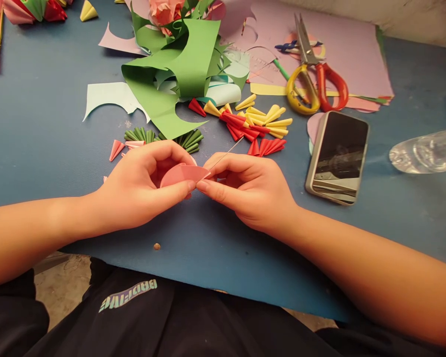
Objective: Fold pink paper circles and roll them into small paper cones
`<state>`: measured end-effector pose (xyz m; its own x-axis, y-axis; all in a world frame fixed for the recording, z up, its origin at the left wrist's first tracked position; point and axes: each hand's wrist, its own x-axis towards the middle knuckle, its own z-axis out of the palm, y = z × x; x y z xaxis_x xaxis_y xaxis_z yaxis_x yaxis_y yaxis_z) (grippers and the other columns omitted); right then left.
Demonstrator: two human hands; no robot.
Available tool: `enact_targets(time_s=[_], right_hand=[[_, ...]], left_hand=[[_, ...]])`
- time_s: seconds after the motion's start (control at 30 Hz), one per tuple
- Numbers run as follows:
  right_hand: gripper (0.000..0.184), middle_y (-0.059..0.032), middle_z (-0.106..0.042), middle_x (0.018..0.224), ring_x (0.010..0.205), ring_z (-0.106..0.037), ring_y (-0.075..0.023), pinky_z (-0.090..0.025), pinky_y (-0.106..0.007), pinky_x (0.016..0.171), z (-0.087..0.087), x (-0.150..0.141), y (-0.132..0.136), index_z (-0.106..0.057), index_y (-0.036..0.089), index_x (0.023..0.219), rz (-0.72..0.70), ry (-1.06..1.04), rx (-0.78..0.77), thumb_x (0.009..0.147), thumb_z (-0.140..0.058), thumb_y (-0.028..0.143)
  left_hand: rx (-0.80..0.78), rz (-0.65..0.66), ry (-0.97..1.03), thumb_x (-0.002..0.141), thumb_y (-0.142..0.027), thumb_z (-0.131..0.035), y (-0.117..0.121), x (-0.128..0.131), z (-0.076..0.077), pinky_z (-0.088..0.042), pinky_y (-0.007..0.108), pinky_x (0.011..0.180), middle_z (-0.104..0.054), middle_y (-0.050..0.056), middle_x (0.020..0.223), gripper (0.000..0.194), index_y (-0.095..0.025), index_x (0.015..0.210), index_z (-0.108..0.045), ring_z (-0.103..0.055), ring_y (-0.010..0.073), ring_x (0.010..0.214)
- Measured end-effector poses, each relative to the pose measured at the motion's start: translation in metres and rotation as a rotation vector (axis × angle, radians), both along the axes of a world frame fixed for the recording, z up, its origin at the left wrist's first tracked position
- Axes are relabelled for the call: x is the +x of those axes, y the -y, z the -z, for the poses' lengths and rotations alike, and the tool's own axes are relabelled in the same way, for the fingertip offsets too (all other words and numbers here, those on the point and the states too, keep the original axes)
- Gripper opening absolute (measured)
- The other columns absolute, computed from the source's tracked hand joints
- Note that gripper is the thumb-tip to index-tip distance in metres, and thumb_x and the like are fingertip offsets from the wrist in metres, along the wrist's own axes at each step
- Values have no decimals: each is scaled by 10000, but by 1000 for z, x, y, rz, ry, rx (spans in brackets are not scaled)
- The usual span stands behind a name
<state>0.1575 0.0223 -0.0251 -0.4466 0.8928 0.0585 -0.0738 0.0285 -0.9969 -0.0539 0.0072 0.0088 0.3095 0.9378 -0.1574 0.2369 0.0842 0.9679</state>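
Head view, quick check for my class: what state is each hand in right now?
Left hand: closed, holding a pink paper piece.
Right hand: closed, pinching a thin needle-like rod at the paper's edge.

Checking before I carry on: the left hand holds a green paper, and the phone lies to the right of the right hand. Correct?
Not quite: the paper is pink, not green, as the head view shows. The left hand does hold it, and the phone lies to the right of the right hand.
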Motion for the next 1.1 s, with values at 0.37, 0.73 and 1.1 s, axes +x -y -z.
enact_targets(time_s=[0.37,0.73,1.1], right_hand=[[225,-43,-717,839,769,-632,-165,-523,-321,667,1,0,1,-777,222,776,57,72,199,876,-850,410],[174,-14,-701,780,685,-601,-134,-503,-303,641,-1,-1,4,-748,212,754,18,-2,101,895,-825,281],[114,-2,-707,744,678,-606,-132,-483,-296,623,3,-1,2,-777,208,737,42,-44,3,811,-864,211]], left_hand=[[-196,15,89,730,-268,-943,-8,-2,0,-622,230,638,-771,18,814,362,-181,1019,-744,-750,164,722],[-186,98,75,793,-236,-861,-10,-4,2,-681,256,755,-806,15,888,280,-200,1054,-767,-800,182,811],[-160,93,67,761,-237,-838,-7,0,2,-603,243,659,-707,3,830,271,-189,992,-706,-706,155,741]])
